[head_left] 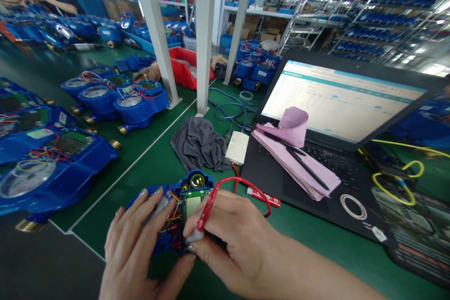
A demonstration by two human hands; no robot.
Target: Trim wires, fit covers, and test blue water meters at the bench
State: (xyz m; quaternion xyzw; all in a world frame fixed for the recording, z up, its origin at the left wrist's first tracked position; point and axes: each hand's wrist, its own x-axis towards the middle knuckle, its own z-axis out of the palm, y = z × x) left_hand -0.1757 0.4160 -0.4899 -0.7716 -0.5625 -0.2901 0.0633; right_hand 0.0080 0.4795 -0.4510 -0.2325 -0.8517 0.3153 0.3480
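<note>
A blue water meter [191, 183] with its cover off lies on the green table [147, 159] near the front edge, its green circuit board and coloured wires showing. My left hand [135, 248] grips the meter's left side, fingers over its top. My right hand [234, 239] pinches a small connector on a red ribbon cable [228, 182] against the board. The cable loops right to a small red board [269, 198] beside the laptop.
An open laptop [337, 103] stands at right with pink papers [298, 164], a pen and a tape roll [353, 206] on it. A grey cloth [198, 143] and white box [237, 147] lie behind. Several blue meters [52, 159] fill the left. White posts rise centre; another person sits far left.
</note>
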